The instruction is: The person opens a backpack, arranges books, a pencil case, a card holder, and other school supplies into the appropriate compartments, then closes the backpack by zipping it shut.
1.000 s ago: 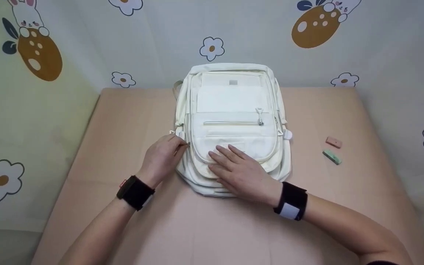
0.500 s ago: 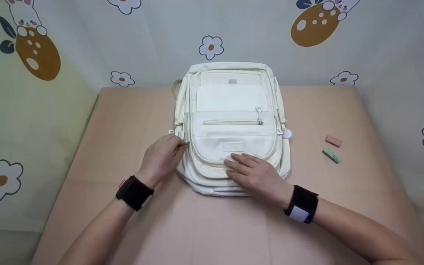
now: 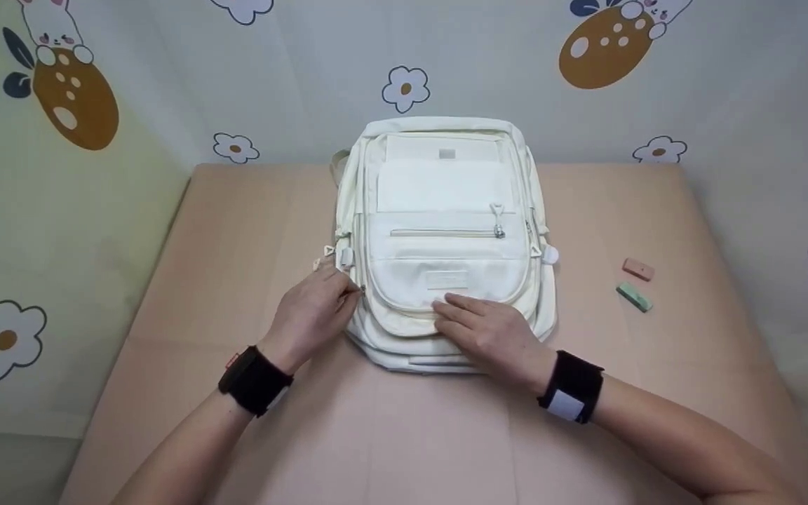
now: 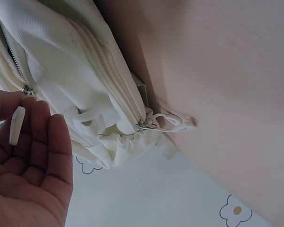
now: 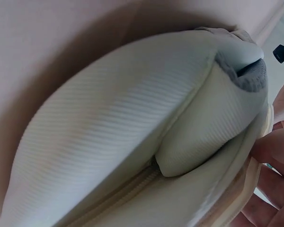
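A cream backpack [image 3: 446, 189] lies front side up on the table. At its left side my left hand [image 3: 314, 305] pinches a zipper pull. The white zipper pull [image 4: 17, 125] crosses the fingers in the left wrist view, beneath the metal zipper slider [image 4: 27, 90]. My right hand [image 3: 492, 337] is at the lower edge of the front pocket [image 3: 404, 322], fingers over its front. In the right wrist view, the thumb [image 5: 274, 146] lies on the near side of the piped edge [image 5: 255, 177], with the fingers beyond it, gripping that edge.
A pink block [image 3: 637, 269] and a green block [image 3: 633, 297] lie on the table [image 3: 628, 435] right of the backpack. A patterned cloth [image 3: 292, 84] hangs behind the table and along both sides. Another zipper pull [image 3: 497, 210] lies on the backpack's front.
My left hand has slid slightly down the backpack's side with the zipper pull. My right hand has shifted right and down, from flat on the front to the pocket's lower edge.
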`<action>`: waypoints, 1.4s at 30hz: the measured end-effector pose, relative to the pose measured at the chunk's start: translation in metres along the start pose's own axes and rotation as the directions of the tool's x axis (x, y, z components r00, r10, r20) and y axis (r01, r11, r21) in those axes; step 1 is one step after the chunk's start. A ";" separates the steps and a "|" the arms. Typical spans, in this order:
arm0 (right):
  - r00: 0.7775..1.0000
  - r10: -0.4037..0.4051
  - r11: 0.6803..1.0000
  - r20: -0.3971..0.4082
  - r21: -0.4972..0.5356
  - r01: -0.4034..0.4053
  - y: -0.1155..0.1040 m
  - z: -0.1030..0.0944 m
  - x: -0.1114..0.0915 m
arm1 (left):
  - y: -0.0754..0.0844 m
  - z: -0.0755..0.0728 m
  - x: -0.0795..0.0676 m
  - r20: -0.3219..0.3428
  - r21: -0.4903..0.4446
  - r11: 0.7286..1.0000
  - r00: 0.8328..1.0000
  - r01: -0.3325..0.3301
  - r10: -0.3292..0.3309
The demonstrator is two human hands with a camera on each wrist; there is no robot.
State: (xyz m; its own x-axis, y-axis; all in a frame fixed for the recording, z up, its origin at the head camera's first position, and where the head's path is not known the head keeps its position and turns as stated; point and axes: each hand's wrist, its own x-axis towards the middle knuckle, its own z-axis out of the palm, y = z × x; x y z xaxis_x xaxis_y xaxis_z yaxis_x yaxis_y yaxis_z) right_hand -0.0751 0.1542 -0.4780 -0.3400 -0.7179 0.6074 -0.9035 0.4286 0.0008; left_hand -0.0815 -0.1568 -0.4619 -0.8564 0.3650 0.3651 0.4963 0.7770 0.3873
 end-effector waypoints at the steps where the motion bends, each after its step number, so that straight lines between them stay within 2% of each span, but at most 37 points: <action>1: 1.000 -0.004 1.000 -0.003 -0.001 0.004 0.000 0.000 0.000 | 0.002 0.000 -0.002 -0.004 0.001 1.000 1.000 -0.013 0.013; 5: 1.000 -0.006 1.000 -0.007 -0.015 0.006 -0.001 0.001 -0.002 | 0.007 0.001 -0.007 -0.012 0.005 0.999 0.999 -0.039 0.039; 11: 1.000 -0.006 1.000 0.013 -0.007 0.006 0.000 0.002 -0.006 | 0.007 0.002 -0.009 -0.008 -0.021 1.000 1.000 -0.005 0.005; 16: 1.000 -0.007 0.999 0.019 0.038 0.006 0.001 -0.003 -0.017 | 0.006 0.002 -0.010 -0.005 -0.033 0.999 1.000 -0.004 0.004; 20: 1.000 0.020 0.997 -0.001 0.071 -0.019 0.004 -0.014 -0.031 | 0.006 0.003 -0.010 0.005 -0.036 0.999 1.000 0.004 -0.004; 27: 0.995 0.100 0.993 0.006 0.056 -0.100 0.014 -0.027 -0.048 | 0.007 0.003 -0.010 0.022 -0.027 0.999 0.999 0.033 -0.032; 42: 0.995 0.101 0.994 -0.025 -0.044 -0.102 0.015 -0.020 -0.042 | 0.011 0.001 -0.012 0.051 -0.053 0.997 0.997 0.055 -0.052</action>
State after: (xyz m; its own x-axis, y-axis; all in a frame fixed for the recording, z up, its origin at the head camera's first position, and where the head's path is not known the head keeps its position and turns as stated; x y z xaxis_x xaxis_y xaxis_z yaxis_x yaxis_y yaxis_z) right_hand -0.0694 0.2019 -0.4880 -0.4230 -0.6570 0.6240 -0.8517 0.5233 -0.0265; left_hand -0.0656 -0.1517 -0.4629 -0.8874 0.3493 0.3010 0.4552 0.7676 0.4512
